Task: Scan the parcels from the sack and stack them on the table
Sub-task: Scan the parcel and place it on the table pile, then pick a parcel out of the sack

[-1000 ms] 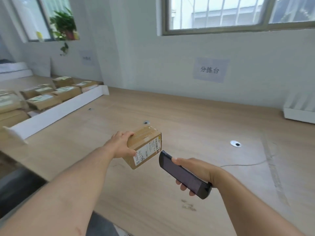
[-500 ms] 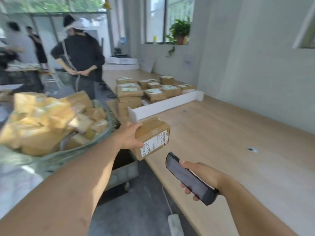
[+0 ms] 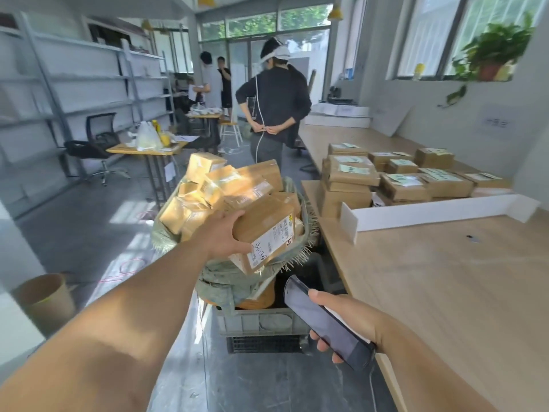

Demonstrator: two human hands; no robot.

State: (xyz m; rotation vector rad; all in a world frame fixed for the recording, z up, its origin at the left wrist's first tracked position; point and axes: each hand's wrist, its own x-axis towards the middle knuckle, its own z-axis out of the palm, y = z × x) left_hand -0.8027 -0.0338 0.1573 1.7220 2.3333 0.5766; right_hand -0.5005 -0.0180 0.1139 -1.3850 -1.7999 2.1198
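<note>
Long wooden table (image 3: 445, 292) runs from 4 o'clock up to 1 o'clock, light wood top. White divider strip (image 3: 430, 214) stands on edge across it at 2 o'clock. Beyond the strip, labelled cardboard boxes (image 3: 404, 179) lie on the tabletop, some stacked at the near-left corner. Small dark spot (image 3: 472, 237) on bare wood at 3 o'clock. Grey floor (image 3: 89, 233) at 9 o'clock carries a grey crate (image 3: 261, 322) at 6 o'clock, brown bin (image 3: 44, 301) at 8 o'clock.
</note>
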